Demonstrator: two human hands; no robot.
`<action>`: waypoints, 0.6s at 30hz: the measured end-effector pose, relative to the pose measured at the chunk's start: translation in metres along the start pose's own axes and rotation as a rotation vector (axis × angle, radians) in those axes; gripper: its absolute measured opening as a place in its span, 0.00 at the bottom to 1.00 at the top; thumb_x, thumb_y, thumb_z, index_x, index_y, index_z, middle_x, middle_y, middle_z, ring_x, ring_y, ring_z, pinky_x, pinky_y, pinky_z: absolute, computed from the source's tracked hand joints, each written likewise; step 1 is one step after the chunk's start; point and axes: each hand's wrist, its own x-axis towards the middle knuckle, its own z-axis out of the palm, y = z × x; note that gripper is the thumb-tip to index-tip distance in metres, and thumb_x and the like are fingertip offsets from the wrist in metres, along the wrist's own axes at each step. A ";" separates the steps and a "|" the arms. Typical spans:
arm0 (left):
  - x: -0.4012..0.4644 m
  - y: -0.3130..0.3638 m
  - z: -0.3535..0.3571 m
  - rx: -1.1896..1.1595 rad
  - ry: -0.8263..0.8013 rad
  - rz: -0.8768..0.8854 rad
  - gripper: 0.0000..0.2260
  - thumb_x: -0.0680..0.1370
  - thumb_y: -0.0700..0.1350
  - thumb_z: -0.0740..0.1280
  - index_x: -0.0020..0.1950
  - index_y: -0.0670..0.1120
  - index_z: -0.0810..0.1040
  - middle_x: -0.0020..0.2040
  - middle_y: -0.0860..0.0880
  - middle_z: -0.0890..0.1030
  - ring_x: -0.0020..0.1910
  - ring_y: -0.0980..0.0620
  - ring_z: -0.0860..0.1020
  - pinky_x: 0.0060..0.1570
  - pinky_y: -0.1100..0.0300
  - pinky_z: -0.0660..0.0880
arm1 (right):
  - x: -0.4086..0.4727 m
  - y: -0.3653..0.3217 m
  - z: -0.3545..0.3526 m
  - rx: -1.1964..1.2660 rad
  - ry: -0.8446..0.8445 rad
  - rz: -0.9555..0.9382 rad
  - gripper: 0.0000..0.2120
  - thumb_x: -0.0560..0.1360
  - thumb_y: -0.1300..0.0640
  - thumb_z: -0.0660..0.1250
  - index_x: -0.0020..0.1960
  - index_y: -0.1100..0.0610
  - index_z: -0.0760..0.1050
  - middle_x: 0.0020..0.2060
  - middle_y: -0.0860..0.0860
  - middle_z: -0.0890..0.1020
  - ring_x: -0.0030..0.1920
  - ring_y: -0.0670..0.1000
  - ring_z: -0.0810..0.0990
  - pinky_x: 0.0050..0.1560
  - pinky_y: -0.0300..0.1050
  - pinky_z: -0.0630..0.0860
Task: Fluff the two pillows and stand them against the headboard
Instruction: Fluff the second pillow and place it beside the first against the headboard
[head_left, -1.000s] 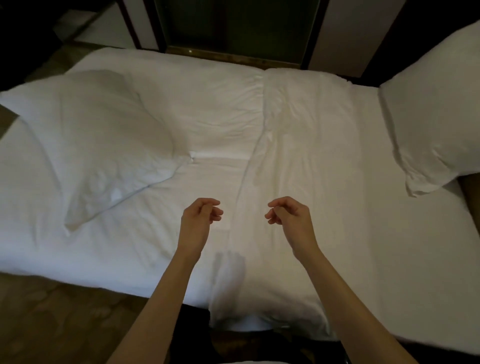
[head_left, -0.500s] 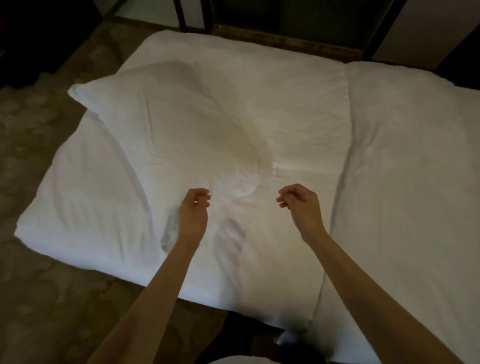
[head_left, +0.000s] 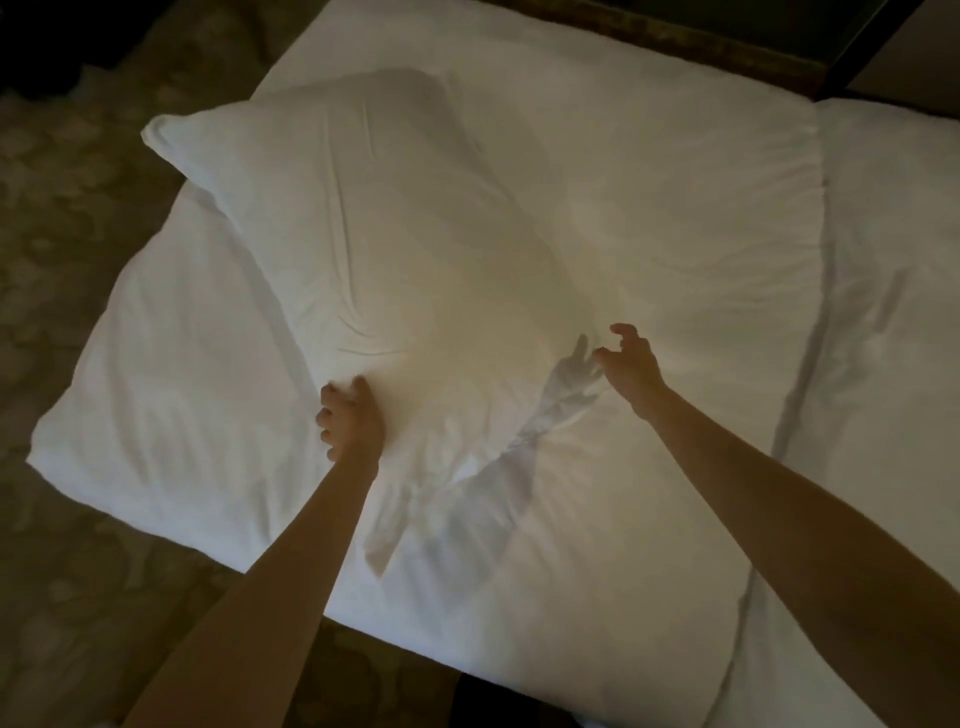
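On the far left, patterned brown carpet (head_left: 78, 249) is running along the side of the bed and under its near corner, dimly lit. The bed is lying across the middle of the view under a white duvet (head_left: 171, 426), creased and slightly rumpled, with its near-left corner overhanging the carpet. A long fold (head_left: 810, 364) is running down the duvet toward the right, splitting it into two panels. A dark wooden frame edge (head_left: 675, 36) is showing along the top, behind the bed; what it belongs to I cannot tell.

The pillow (head_left: 374, 234) is lying flat on the left half of the duvet, set diagonally, one corner pointing up-left past the bed's edge. Its white case is showing wrinkles gathering toward the near edge. It is not standing.

The left hand (head_left: 350, 418) is pressing into the pillow's near edge, fingers curled and bunching the fabric in a grasp. The right hand (head_left: 631, 364) is hovering just beside the pillow's near-right corner, fingers spread and bent, gripping nothing; whether the fingertips are touching the cloth cannot be told. Both forearms are bare and are casting shadows (head_left: 519, 467) across the duvet between them.

Only one pillow is showing in this view.
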 end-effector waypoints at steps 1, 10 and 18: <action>0.007 -0.006 0.003 -0.017 0.002 -0.007 0.28 0.80 0.59 0.53 0.76 0.48 0.56 0.74 0.40 0.62 0.70 0.37 0.64 0.69 0.39 0.61 | 0.010 0.000 0.006 -0.048 -0.008 0.009 0.26 0.76 0.54 0.61 0.73 0.53 0.61 0.68 0.60 0.68 0.63 0.60 0.73 0.58 0.51 0.73; 0.035 -0.028 0.013 -0.083 0.069 -0.049 0.33 0.78 0.63 0.50 0.71 0.39 0.64 0.70 0.38 0.70 0.66 0.38 0.70 0.65 0.46 0.66 | 0.044 0.012 0.042 0.533 -0.134 0.405 0.22 0.73 0.51 0.71 0.62 0.59 0.69 0.53 0.57 0.77 0.47 0.56 0.78 0.39 0.47 0.76; 0.029 -0.028 0.004 -0.048 0.117 0.059 0.26 0.81 0.56 0.50 0.59 0.37 0.76 0.59 0.37 0.78 0.59 0.38 0.75 0.56 0.52 0.69 | 0.027 0.022 0.040 0.315 -0.041 0.207 0.12 0.71 0.70 0.60 0.32 0.58 0.65 0.35 0.57 0.73 0.35 0.54 0.69 0.28 0.43 0.66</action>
